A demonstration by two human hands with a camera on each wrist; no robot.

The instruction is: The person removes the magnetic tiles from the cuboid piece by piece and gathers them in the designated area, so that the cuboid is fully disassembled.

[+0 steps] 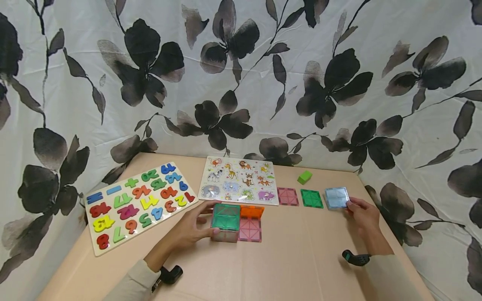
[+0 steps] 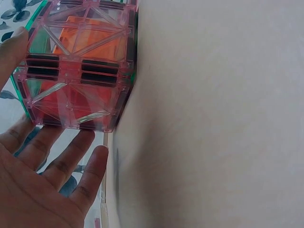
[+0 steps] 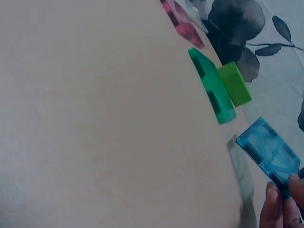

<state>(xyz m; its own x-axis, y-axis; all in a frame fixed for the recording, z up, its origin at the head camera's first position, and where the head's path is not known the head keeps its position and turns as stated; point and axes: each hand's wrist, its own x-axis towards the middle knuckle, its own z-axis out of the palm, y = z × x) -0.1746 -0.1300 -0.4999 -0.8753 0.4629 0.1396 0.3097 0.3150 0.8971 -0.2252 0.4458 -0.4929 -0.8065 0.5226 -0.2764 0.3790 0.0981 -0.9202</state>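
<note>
A cube of clear magnetic tiles (image 1: 226, 222) with a green top stands mid-table. An orange tile (image 1: 251, 211) and a flat pink tile (image 1: 249, 230) adjoin its right side. My left hand (image 1: 205, 219) rests against the cube's left side, thumb by its far edge and straight fingers by its near edge. In the left wrist view the cube (image 2: 76, 71) shows pink walls with orange inside, and the left hand (image 2: 52, 175) has its fingertips touching it. My right hand (image 1: 355, 209) pinches a blue tile (image 1: 336, 197) by its corner. In the right wrist view the blue tile (image 3: 268, 149) is tilted off the table.
A pink tile (image 1: 288, 196) and a green tile (image 1: 311, 198) lie flat left of the blue one, with a green block (image 1: 304, 177) behind. An animal puzzle board (image 1: 239, 180) and a number puzzle board (image 1: 137, 200) lie at the back and left. A floral cloth surrounds the table (image 1: 301, 267).
</note>
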